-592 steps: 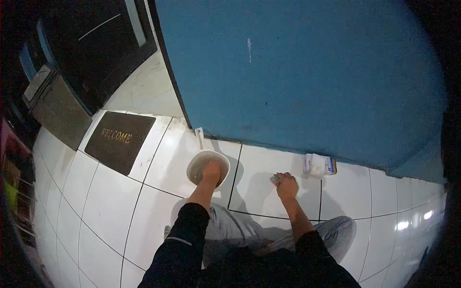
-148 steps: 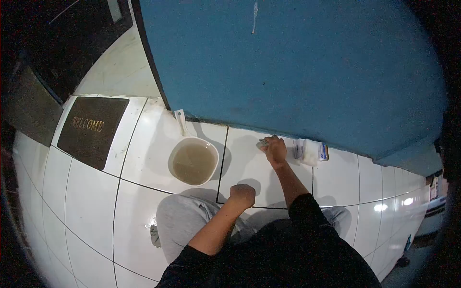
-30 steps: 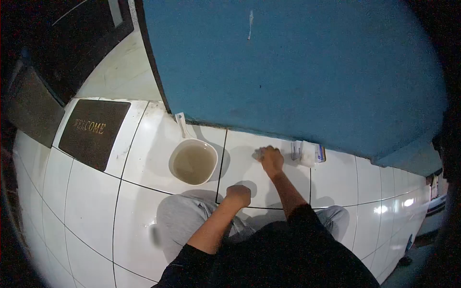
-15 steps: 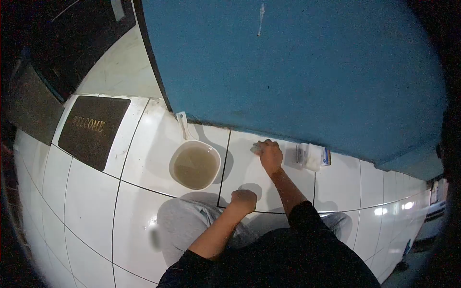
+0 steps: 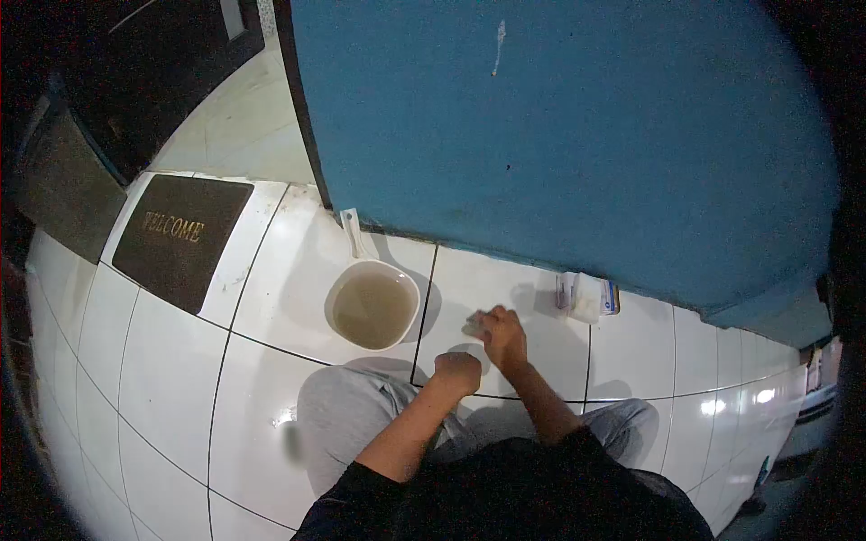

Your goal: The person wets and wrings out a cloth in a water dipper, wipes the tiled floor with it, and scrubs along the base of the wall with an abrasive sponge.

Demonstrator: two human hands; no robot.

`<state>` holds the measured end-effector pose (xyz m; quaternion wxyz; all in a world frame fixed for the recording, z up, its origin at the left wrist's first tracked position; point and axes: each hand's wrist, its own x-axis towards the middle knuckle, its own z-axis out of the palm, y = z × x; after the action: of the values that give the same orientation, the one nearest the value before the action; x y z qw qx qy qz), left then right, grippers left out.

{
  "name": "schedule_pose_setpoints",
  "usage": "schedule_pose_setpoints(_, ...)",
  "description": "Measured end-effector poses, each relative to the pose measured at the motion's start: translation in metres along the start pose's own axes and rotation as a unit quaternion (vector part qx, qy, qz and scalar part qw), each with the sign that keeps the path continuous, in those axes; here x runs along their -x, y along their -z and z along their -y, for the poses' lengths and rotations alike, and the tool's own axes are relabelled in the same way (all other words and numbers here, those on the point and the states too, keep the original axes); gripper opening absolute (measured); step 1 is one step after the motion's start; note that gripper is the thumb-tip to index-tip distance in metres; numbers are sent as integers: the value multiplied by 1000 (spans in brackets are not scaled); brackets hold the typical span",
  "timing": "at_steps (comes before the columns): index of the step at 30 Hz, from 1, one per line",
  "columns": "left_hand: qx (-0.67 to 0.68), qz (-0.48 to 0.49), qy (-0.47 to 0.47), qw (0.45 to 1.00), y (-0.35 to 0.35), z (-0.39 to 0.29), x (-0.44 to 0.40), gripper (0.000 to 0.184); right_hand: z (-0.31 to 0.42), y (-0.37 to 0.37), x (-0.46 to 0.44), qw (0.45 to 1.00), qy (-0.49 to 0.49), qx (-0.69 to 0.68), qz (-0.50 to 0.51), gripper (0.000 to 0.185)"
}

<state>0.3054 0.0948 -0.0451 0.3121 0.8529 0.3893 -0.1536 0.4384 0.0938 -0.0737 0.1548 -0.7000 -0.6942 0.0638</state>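
My right hand (image 5: 506, 339) is closed on a small, pale greyish wad (image 5: 473, 325) that looks like a cloth or tissue, just over the white tile; its exact kind is too small to make out. Beside it, my left hand (image 5: 458, 372) is curled into a fist above my lap, and whatever its fingers may hold is hidden. To the left stands a white water dipper (image 5: 330, 317), its handle pointing to the wall and cloudy brownish water (image 5: 372, 311) inside. Neither hand touches the dipper.
A small white-and-blue package (image 5: 588, 298) rests by the foot of the blue wall (image 5: 559, 135). A dark doormat (image 5: 185, 239) reading "WELCOME" lies at the left on the tiled floor (image 5: 162, 379). My bent legs in grey trousers (image 5: 347, 419) are below the dipper.
My right hand has come away from the wall towards me, with the pale wad in it. The left fist stays nearly in place. The camera view has shifted slightly.
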Motion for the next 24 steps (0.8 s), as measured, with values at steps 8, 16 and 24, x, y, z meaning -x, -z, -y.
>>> schedule_pose_setpoints(8, -4, 16, -24, 1000, -3, -5, -4, 25, -12, -20, -58, 994, -40, 103, -25, 29)
schedule_pose_setpoints(16, 6, -3, -13, 1000, 10, 3, 7, 25, -27, -29, -96, 997, -12, 54, -55, 34)
schedule_pose_setpoints(24, 21, -32, -26, 999, 2, -2, 6, 24, -7, -7, 24, 1000, 22, 9, 3, 31)
